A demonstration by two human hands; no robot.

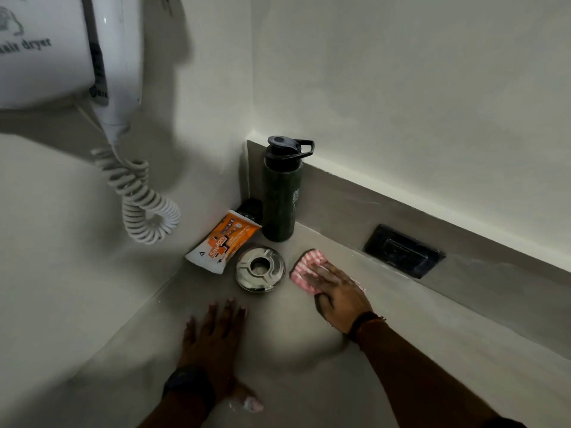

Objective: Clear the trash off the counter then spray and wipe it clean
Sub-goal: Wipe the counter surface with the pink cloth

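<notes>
The pink-and-white striped cloth point(304, 267) lies flat on the grey stone worktop point(432, 350), a little toward two o'clock from the middle of the view, with its far end showing and its near end covered. The right hand point(336, 291) rests on top of it, palm down, fingers laid out straight and close together, pressing the fabric to the surface rather than curling round it; a dark band point(363, 324) circles that wrist. At nine o'clock from the cloth, just beside it but apart, sits a round shiny steel dish with a hollow centre point(260, 268). At ten o'clock from the dish an orange-and-white plastic pouch point(223, 240) lies tilted against the side wall, with a small black object point(251, 208) behind it that is too dark to make out. At twelve o'clock from the dish a dark green metal bottle with a black loop-handled cap point(281, 199) stands upright in the corner. At three o'clock from the cloth a black rectangular socket plate point(403, 251) is set into the grey upstand. The left hand point(213, 338) lies at seven o'clock from the cloth, well apart, palm flat on the worktop, fingers spread and holding nothing, a dark watch point(188, 386) on its wrist; a small whitish scrap point(251, 403) lies by the thumb. At ten o'clock in the view hangs a white wall-mounted hair dryer point(117, 66) with its white coiled cord point(139, 193).
</notes>
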